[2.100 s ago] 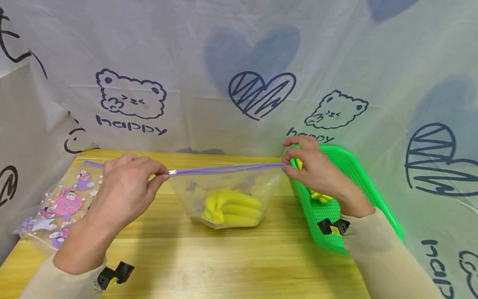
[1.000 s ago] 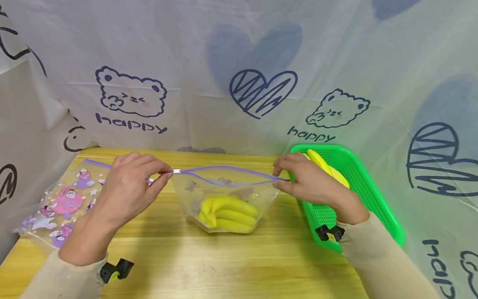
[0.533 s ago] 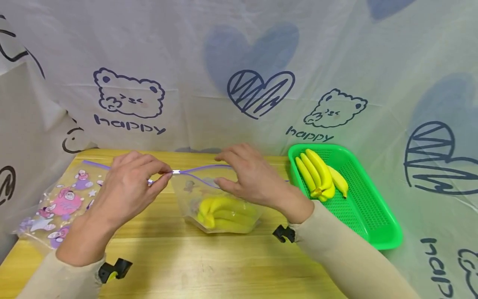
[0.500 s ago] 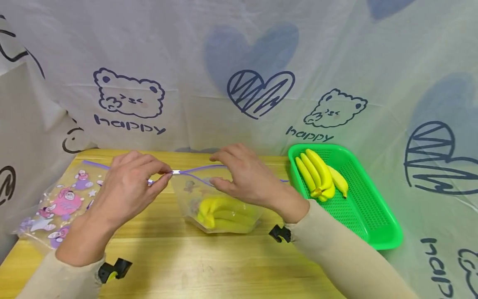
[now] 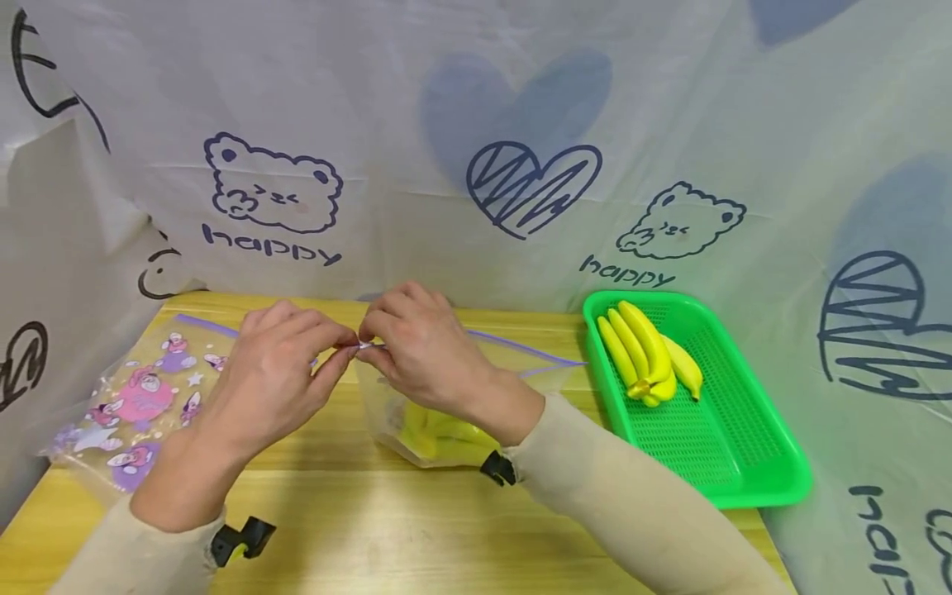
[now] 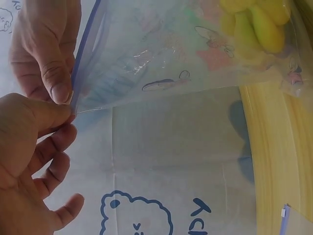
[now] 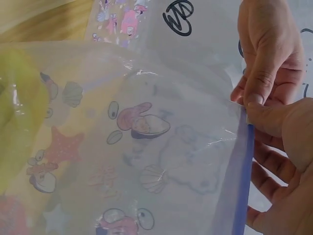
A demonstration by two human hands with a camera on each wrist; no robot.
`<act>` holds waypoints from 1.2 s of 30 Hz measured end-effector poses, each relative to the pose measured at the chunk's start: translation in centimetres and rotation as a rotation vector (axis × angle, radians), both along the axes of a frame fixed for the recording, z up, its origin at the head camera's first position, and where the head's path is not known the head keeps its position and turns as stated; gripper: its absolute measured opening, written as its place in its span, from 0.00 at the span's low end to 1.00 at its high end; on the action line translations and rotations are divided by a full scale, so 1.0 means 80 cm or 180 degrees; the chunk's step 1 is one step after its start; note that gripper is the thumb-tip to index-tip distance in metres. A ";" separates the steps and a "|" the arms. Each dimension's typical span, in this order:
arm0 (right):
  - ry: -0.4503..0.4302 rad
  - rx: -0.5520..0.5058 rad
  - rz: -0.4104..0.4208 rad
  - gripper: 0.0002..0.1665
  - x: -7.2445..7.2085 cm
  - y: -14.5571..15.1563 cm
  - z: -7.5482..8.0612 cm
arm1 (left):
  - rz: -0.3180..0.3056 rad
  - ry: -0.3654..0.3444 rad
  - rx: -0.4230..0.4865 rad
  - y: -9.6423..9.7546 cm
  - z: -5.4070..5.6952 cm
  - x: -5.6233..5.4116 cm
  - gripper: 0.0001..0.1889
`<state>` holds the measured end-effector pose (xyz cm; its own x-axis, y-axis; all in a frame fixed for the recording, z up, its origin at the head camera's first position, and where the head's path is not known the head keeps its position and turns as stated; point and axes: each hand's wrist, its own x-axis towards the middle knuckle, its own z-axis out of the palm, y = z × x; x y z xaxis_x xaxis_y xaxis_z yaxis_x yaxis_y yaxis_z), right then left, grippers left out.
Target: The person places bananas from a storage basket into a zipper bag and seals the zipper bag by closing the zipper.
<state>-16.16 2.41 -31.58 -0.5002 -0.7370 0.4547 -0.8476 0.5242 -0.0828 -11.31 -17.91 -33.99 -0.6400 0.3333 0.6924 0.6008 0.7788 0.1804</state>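
A translucent slider zip bag point(image 5: 381, 409) with a purple zip edge and cartoon prints hangs from my hands, its base at the table. Inside it lies a bunch of yellow bananas point(image 5: 424, 438), partly hidden behind my right forearm. My left hand point(image 5: 268, 380) pinches the bag's upper left corner between thumb and index finger. At that same corner my right hand point(image 5: 431, 355) pinches the small white slider, now almost covered by the fingertips. Along the rest of the top, the zip edges stand apart toward the right end. In the left wrist view both hands' fingertips meet at the purple zip point(image 6: 88, 44).
A green perforated basket point(image 5: 751, 438) stands at the right, holding a bunch of bananas point(image 5: 643, 347) and a single banana point(image 5: 686, 368). Another printed zip bag point(image 5: 149, 397) lies flat at the left. A printed cloth point(image 5: 416, 107) hangs behind the wooden table point(image 5: 387, 537).
My right hand has let go of the bag's right end and moved left across the opening to the slider corner. The zip edges have parted. My left hand keeps its pinch there.
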 end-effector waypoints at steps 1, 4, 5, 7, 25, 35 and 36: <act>0.0060 -0.0030 0.0013 0.09 0.000 0.000 -0.001 | 0.0002 0.0000 -0.0007 0.000 0.000 0.000 0.03; 0.0184 -0.0051 0.0064 0.08 -0.001 0.001 -0.004 | -0.0015 0.0001 -0.0029 0.000 -0.001 0.000 0.03; 0.0215 -0.0035 0.0079 0.08 -0.001 0.001 -0.005 | -0.0025 0.0008 -0.0037 0.000 -0.001 0.000 0.03; 0.0244 0.0022 0.0098 0.07 -0.002 0.002 -0.005 | -0.0043 0.0047 -0.0068 0.000 -0.002 0.000 0.03; 0.0192 0.0419 0.0052 0.07 -0.003 0.004 -0.002 | 0.0067 0.0193 -0.0220 0.001 -0.009 0.001 0.03; 0.0024 0.0287 0.0066 0.07 -0.004 0.006 -0.005 | 0.0016 0.0143 -0.0113 0.002 -0.010 0.001 0.02; -0.0011 0.0258 0.0066 0.07 -0.004 0.007 -0.005 | 0.0006 0.0133 -0.0096 0.002 -0.010 0.001 0.02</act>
